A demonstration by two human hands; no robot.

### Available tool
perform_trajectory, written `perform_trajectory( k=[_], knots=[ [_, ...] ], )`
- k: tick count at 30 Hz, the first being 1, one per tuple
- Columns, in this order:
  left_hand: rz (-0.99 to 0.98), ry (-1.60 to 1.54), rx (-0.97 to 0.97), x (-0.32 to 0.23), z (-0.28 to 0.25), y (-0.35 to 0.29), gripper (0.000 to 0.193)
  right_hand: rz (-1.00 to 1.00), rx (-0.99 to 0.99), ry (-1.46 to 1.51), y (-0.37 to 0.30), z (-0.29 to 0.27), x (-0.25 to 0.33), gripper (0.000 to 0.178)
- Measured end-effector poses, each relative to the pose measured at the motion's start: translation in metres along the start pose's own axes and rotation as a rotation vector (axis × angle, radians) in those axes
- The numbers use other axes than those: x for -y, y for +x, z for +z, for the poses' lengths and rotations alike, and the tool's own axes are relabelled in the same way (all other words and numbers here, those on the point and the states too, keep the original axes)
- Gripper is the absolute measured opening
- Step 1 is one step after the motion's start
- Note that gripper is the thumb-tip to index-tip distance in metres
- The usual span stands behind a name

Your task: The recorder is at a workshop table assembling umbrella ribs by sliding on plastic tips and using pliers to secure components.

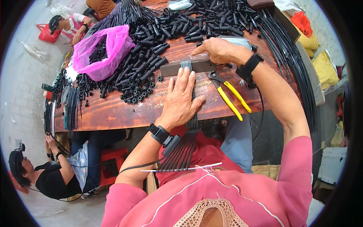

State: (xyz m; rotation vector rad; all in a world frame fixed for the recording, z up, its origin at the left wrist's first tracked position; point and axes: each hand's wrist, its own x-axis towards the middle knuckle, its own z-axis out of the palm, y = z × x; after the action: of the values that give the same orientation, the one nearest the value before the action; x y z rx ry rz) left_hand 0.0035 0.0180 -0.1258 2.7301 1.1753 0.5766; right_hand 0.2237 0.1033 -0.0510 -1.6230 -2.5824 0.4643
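My left hand [180, 99] lies flat, fingers stretched, over a row of thin black rods [183, 149] and presses them down at a dark wooden block [204, 65]. Pale tips of the rods show past the fingertips on the block. Toward my lap the rods fan out, their beaded ends lined along a thin white stick [206, 165]. Over the right end of the block hovers my right hand [223, 51], index finger extended to the left, other fingers curled, nothing visible in it. Pincers with yellow handles [230, 99] lie on the table, jaws near the block.
Black plastic tubes [151, 62] are heaped across the wooden table [113, 117]. A pink bag [81, 62] of black parts stands left. Long black rods [291, 56] lie at right. One person [56, 174] sits left of the table; another [73, 28] is at far left.
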Motion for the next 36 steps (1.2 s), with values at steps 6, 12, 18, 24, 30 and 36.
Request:
perform_trajectory(
  k=[6,12,18,24,30,36],
  knots=[
    [-0.01,0.015,0.008,-0.001,0.0,0.0,0.076,-0.068,-0.099,0.033,0.001,0.002,-0.008,0.058],
    [-0.01,0.026,0.011,0.0,0.0,0.0,0.076,-0.059,-0.092,0.102,0.004,0.004,-0.013,0.057],
    [-0.006,0.032,0.007,0.0,0.0,0.0,0.076,-0.065,-0.077,0.154,0.002,0.003,-0.011,0.056],
    [-0.008,0.038,0.01,0.0,0.0,0.0,0.076,-0.051,-0.043,0.175,0.001,-0.001,-0.003,0.056],
    [-0.001,0.036,0.001,-0.001,0.001,0.0,0.076,-0.093,-0.078,0.15,0.009,0.005,-0.013,0.054],
    [0.001,0.033,0.007,-0.001,0.0,0.001,0.076,-0.113,-0.152,0.138,0.019,0.016,-0.016,0.052]
  ],
)
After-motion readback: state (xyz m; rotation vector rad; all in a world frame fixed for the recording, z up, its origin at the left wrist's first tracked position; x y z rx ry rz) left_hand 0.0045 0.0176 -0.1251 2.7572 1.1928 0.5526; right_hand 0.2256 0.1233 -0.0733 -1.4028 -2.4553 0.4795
